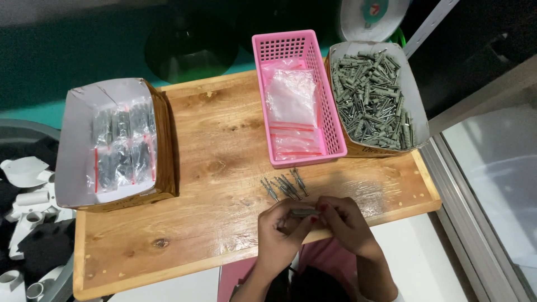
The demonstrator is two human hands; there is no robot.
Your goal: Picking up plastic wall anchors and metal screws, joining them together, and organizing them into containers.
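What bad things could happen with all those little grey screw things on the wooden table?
The small grey plastic anchor with a screw, pinched between the left hand and right hand, sits right over the wooden table's near edge, so it might drop to the floor. The loose grey anchors lying beside the hands could get knocked and roll. The cardboard box of grey anchors overhangs the table's far corner and could perhaps tip.

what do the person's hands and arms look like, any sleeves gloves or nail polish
Both hands are bare, with no gloves. The left hand and right hand show red polish on the fingernails. The forearms look uncovered, with no sleeves reaching the wrists. No rings, watch or bracelets can be made out. Pink clothing shows below, between the arms.
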